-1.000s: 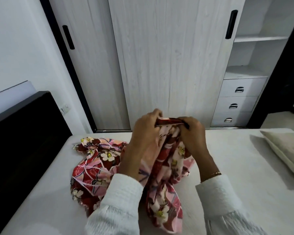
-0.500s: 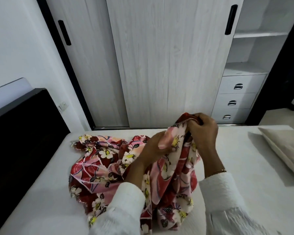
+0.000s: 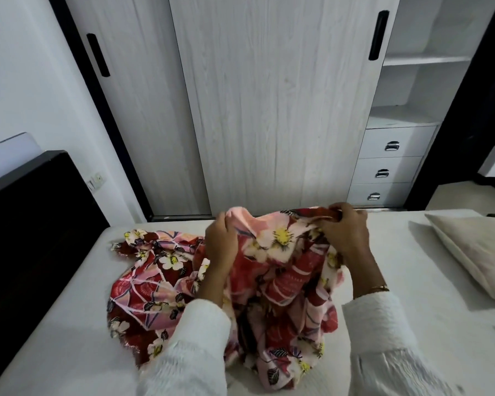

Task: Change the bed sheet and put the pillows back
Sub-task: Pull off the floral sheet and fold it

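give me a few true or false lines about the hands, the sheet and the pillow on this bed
1. Both hands grip the floral sheet. True: the left hand and the right hand each hold its top edge.
2. The sheet is spread flat over the mattress. False: it lies bunched in a heap, partly lifted.
3. A pillow lies on the bed to the right. True.
4. The pillow lies on top of the sheet. False: it lies apart from it, on the bare mattress.
5. The drawers are pulled open. False: all three are closed.

Head view, down over bed
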`<control>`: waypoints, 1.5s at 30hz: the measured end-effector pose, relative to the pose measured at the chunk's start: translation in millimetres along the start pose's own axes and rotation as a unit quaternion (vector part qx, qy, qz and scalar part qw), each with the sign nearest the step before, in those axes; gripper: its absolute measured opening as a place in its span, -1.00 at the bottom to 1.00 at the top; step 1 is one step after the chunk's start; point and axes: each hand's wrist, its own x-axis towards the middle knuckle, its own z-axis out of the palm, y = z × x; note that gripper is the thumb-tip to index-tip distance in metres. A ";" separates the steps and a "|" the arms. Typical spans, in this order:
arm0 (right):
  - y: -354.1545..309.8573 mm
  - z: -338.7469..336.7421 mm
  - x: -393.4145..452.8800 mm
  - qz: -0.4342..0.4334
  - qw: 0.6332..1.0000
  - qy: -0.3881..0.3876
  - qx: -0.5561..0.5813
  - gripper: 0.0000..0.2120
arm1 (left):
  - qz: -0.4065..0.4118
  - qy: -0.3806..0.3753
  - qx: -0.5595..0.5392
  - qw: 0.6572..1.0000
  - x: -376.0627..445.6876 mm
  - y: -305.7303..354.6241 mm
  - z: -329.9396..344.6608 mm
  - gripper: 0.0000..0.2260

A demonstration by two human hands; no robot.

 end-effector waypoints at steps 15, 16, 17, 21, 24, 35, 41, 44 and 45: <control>-21.4 17.8 -9.4 -0.082 0.974 0.182 0.102 -0.78 | 0.188 -0.231 0.129 0.946 9.4 26.2 -19.6 -0.81; -16.8 13.7 -6.6 -0.053 0.969 0.213 0.115 -0.78 | 0.148 -0.189 0.151 0.959 9.4 14.7 -21.6 -0.78; -11.2 9.8 -3.9 -0.027 0.963 0.238 0.125 -0.77 | 0.119 -0.143 0.173 0.967 9.9 3.2 -24.5 -0.76; 8.1 -1.1 2.2 0.054 0.949 0.282 0.133 -0.74 | 0.060 0.002 0.291 0.955 14.0 -21.5 -39.8 -0.81; 13.4 -3.4 4.6 0.077 0.963 0.242 0.090 -0.72 | 0.025 -0.046 0.210 0.976 26.3 -12.3 -50.5 -0.79; -33.7 43.3 -28.1 -0.266 0.947 -0.144 0.111 -0.67 | 0.112 -0.339 -0.091 0.930 30.9 72.7 -57.8 -0.83; -23.7 39.7 -17.7 -0.216 0.972 0.063 0.064 -0.86 | 0.211 -0.187 0.132 0.950 26.3 57.6 -48.5 -0.90; -17.1 27.7 -13.6 -0.121 0.975 0.170 0.080 -0.83 | 0.203 -0.058 0.180 0.961 24.4 36.5 -47.6 -0.96; -13.1 22.3 -10.4 -0.087 0.972 0.196 0.099 -0.83 | 0.194 -0.025 0.164 0.967 25.3 27.6 -48.0 -0.92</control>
